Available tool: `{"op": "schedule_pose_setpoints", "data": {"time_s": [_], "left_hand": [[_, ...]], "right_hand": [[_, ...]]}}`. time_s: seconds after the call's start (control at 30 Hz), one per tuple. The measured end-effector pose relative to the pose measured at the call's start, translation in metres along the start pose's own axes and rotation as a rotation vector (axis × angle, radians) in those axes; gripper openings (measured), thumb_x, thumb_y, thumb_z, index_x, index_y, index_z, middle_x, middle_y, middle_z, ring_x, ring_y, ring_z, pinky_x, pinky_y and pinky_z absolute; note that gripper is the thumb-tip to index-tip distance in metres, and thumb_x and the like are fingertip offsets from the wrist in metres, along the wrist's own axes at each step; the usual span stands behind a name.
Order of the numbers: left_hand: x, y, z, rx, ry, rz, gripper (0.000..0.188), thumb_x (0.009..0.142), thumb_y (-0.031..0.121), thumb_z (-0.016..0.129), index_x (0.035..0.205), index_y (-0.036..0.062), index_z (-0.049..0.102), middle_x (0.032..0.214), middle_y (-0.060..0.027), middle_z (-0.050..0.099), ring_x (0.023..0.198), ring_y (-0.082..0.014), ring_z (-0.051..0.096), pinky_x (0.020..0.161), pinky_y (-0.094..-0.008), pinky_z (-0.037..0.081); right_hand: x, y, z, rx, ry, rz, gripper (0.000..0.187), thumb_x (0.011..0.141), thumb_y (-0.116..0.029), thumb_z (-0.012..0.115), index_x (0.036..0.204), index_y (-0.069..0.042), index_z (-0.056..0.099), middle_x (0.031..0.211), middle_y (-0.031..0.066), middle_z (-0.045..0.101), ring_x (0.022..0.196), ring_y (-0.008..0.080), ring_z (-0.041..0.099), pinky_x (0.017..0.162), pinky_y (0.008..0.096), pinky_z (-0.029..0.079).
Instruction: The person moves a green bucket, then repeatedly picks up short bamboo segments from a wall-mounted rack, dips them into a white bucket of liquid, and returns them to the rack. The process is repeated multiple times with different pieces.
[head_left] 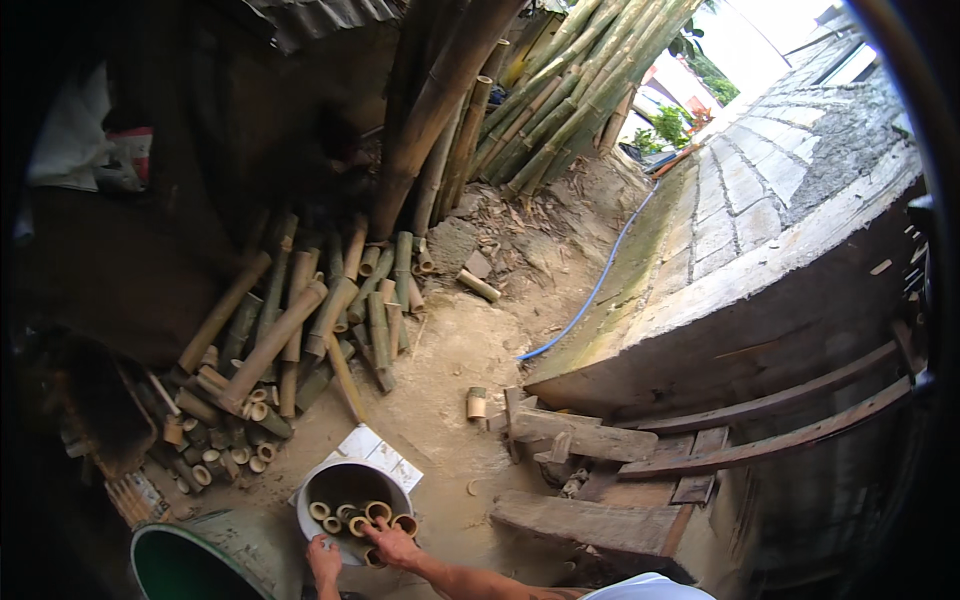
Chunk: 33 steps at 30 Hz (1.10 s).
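A round white bucket [308,483] stands at the lower middle with several short cut bamboo pieces [376,510] inside, hollow ends facing up. At the bucket's near left rim is my left hand [323,562], its fingers closed over the edge. My right hand [396,547] reaches over the near right side into the bucket. Its fingers are closed at the rim of one bamboo piece [358,527]; the fingertips are partly hidden among the tubes.
A green drum [205,560] stands at the lower left. Beyond the bucket lies a pile of bamboo lengths [285,325]. One cut piece [476,403] stands on the dirt. Wooden planks [590,520] are right, by a block wall [740,190]; a blue hose [603,285] runs along it.
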<state>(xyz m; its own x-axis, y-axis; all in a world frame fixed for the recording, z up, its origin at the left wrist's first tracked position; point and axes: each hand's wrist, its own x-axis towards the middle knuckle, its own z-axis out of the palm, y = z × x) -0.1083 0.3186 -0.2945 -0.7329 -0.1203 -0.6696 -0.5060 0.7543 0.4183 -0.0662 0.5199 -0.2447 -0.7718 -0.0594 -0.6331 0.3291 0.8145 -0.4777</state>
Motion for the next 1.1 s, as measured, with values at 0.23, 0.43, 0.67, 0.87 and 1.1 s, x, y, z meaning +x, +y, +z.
{"op": "schedule_pose_setpoints", "data": {"time_s": [0.23, 0.43, 0.67, 0.87, 1.1], "left_hand": [[-0.078, -0.041, -0.068, -0.315, -0.057, 0.085, 0.044, 0.086, 0.018, 0.071, 0.128, 0.0038, 0.067, 0.125, -0.0191, 0.07, 0.115, -0.0325, 0.068, 0.098, -0.0409, 0.053], [-0.152, -0.066, -0.145, -0.465, -0.014, 0.122, 0.042, 0.094, 0.016, 0.068, 0.133, 0.0058, 0.06, 0.125, -0.0153, 0.067, 0.099, -0.0264, 0.072, 0.089, -0.0392, 0.056], [-0.189, -0.133, -0.232, -0.788, 0.166, 0.139, 0.033, 0.093, 0.009, 0.068, 0.126, 0.0061, 0.065, 0.116, -0.0132, 0.067, 0.094, -0.0248, 0.071, 0.081, -0.0362, 0.06], [-0.184, -0.218, -0.274, -0.736, 0.313, 0.12, 0.029, 0.094, 0.01, 0.067, 0.122, 0.0043, 0.066, 0.111, -0.0138, 0.068, 0.089, -0.0263, 0.073, 0.077, -0.0359, 0.06], [-0.186, -0.315, -0.293, -0.412, 0.569, 0.126, 0.025, 0.089, 0.007, 0.067, 0.114, 0.0017, 0.066, 0.107, -0.0168, 0.066, 0.09, -0.0367, 0.066, 0.08, -0.0436, 0.056]], "right_hand": [[-0.003, -0.01, 0.026, -0.349, 0.135, 0.045, 0.062, 0.084, -0.011, 0.06, 0.144, -0.025, 0.052, 0.145, 0.0253, 0.048, 0.114, 0.0403, 0.063, 0.092, 0.0515, 0.054], [-0.013, -0.028, 0.005, -0.103, 0.26, -0.125, 0.062, 0.074, -0.012, 0.076, 0.132, -0.02, 0.057, 0.128, 0.0179, 0.054, 0.106, 0.0443, 0.061, 0.089, 0.0518, 0.054], [-0.037, -0.108, -0.02, -0.285, 0.09, -0.056, 0.064, 0.071, -0.01, 0.08, 0.13, -0.014, 0.056, 0.126, 0.0183, 0.056, 0.11, 0.0418, 0.062, 0.091, 0.0494, 0.053], [-0.036, -0.126, -0.028, -0.421, 0.03, 0.031, 0.07, 0.073, -0.015, 0.079, 0.137, -0.015, 0.052, 0.133, 0.0207, 0.054, 0.118, 0.043, 0.059, 0.097, 0.0503, 0.05], [-0.08, -0.178, -0.056, -0.425, 0.195, -0.013, 0.063, 0.071, -0.013, 0.075, 0.131, -0.013, 0.058, 0.127, 0.0204, 0.062, 0.112, 0.0406, 0.063, 0.095, 0.0478, 0.051]]}}
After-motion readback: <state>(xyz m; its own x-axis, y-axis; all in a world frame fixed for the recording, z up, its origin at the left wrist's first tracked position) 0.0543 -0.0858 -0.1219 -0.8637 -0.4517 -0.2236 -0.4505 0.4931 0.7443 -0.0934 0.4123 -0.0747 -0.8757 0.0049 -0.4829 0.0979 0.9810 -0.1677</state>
